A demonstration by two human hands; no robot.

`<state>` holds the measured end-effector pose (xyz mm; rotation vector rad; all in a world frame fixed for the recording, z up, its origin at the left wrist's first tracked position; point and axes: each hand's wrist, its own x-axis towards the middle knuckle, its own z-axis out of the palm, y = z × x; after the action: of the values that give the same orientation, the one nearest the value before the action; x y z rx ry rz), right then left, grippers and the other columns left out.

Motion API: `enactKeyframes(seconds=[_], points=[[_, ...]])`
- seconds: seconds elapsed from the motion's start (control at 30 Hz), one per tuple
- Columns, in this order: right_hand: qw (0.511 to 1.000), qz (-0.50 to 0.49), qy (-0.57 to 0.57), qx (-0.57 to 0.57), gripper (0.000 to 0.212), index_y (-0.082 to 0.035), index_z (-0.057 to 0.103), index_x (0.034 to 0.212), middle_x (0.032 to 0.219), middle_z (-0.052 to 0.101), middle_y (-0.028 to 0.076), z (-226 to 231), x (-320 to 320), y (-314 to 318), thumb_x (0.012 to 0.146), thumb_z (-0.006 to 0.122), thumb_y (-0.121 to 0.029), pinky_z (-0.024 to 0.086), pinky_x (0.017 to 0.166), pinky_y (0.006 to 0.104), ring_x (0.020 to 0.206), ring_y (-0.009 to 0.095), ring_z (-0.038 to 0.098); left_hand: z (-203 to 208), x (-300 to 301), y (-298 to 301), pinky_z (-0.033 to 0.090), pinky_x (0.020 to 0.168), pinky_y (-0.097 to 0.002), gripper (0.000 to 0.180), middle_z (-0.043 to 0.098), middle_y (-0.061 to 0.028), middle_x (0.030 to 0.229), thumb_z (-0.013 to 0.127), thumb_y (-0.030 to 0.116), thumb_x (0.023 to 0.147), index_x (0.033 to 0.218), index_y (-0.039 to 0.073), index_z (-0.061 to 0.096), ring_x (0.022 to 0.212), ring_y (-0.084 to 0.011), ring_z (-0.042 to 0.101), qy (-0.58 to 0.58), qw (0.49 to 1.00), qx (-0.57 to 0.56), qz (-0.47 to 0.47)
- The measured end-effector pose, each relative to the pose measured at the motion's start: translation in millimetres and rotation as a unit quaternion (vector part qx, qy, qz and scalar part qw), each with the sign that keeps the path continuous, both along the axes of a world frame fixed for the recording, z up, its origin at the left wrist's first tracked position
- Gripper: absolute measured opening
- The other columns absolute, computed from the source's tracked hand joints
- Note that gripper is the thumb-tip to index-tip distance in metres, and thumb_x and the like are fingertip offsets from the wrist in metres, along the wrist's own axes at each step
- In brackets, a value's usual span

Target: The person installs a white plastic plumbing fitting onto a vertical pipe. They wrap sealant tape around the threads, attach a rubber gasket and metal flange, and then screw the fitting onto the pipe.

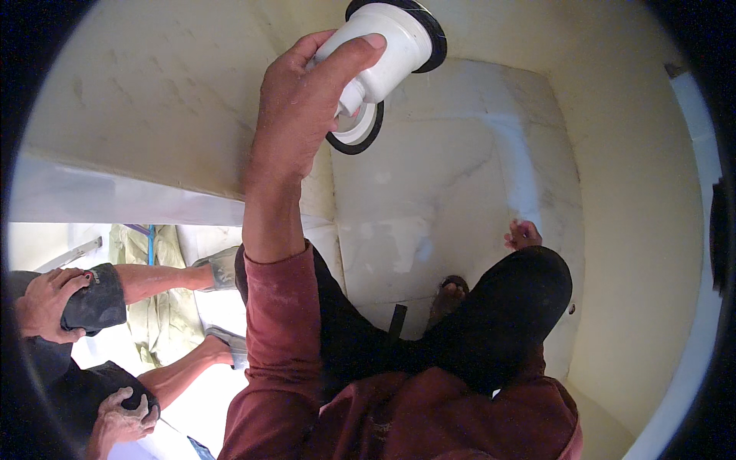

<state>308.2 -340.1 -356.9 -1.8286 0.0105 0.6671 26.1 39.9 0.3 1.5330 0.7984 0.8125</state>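
My left hand [295, 103] is closed around a white plastic pipe fitting [383, 47], its thumb lying along the side. The fitting is tilted, and a wide black rubber ring [435, 42] surrounds its far end. A white ring with a black rim [373, 130] shows just under the hand; whether it belongs to the same fitting I cannot tell. Past my right knee, my right hand [524, 234] shows only partly, small and low by the tiled floor. Its fingers are apart and loosely bent, with nothing visible in them; the knee hides the rest.
Pale marbled floor tiles [437, 169] lie below, between a cream wall [621, 192] at right and a stained panel [169, 92] at left. Another person sits at lower left, hands [57, 303] on the knees. Beside that person's legs lies a crumpled yellowish sheet [165, 314].
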Motion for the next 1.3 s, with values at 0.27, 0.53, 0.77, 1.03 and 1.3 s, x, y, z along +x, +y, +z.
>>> enactKeyframes(seconds=[0.27,0.53,0.77,1.03,1.3], points=[[0.874,0.149,-0.380,-0.265,0.024,-0.010,0.069,0.102,0.088,0.065,0.004,57.9,-26.8,-38.3,0.082,0.080,-0.016,0.053,0.082,0.0387,0.080,0.022,0.063,-7.7,9.6,7.4,0.040,0.051,-0.0242,0.054,0.068,-0.0046,0.090,0.070,0.050,0.089,0.117,0.004,0.065,0.067,-0.0113,0.063,-0.094,0.994,-0.053,0.001],[0.787,0.143,-0.582,-0.146,0.017,-0.008,0.071,0.097,0.086,0.064,0.003,187.2,-39.4,-11.5,0.082,0.079,-0.005,0.049,0.077,0.0359,0.078,0.022,0.060,-10.3,14.7,5.3,0.041,0.053,-0.0239,0.060,0.067,-0.0053,0.091,0.069,0.053,0.089,0.122,0.002,0.063,0.068,-0.0118,0.063,-0.043,0.999,-0.023,-0.004],[0.907,0.048,-0.217,0.357,0.014,-0.010,0.066,0.105,0.094,0.068,0.003,225.5,-15.1,-2.2,0.093,0.073,-0.008,0.047,0.071,0.0283,0.077,0.013,0.059,-13.4,16.6,6.4,0.041,0.052,-0.0232,0.061,0.068,-0.0053,0.090,0.071,0.054,0.088,0.121,0.003,0.063,0.067,-0.0111,0.063,-0.035,0.999,-0.023,-0.028],[0.948,0.118,-0.277,0.105,0.035,-0.008,0.062,0.120,0.113,0.066,0.010,48.1,3.8,12.0,0.093,0.073,-0.028,0.053,0.076,0.0368,0.086,0.021,0.064,-15.5,25.0,5.6,0.041,0.051,-0.0236,0.053,0.068,-0.0033,0.088,0.069,0.051,0.090,0.116,0.006,0.065,0.067,-0.0105,0.064,-0.006,0.999,-0.036,-0.026],[0.955,0.274,0.091,0.073,0.051,-0.012,0.060,0.137,0.102,0.069,0.011,79.6,7.6,49.4,0.090,0.076,-0.026,0.056,0.087,0.0420,0.092,0.026,0.068,-16.0,17.3,4.0,0.043,0.052,-0.0214,0.059,0.070,-0.0020,0.088,0.079,0.045,0.085,0.124,0.001,0.066,0.067,-0.0064,0.062,-0.072,0.993,-0.073,-0.060]])
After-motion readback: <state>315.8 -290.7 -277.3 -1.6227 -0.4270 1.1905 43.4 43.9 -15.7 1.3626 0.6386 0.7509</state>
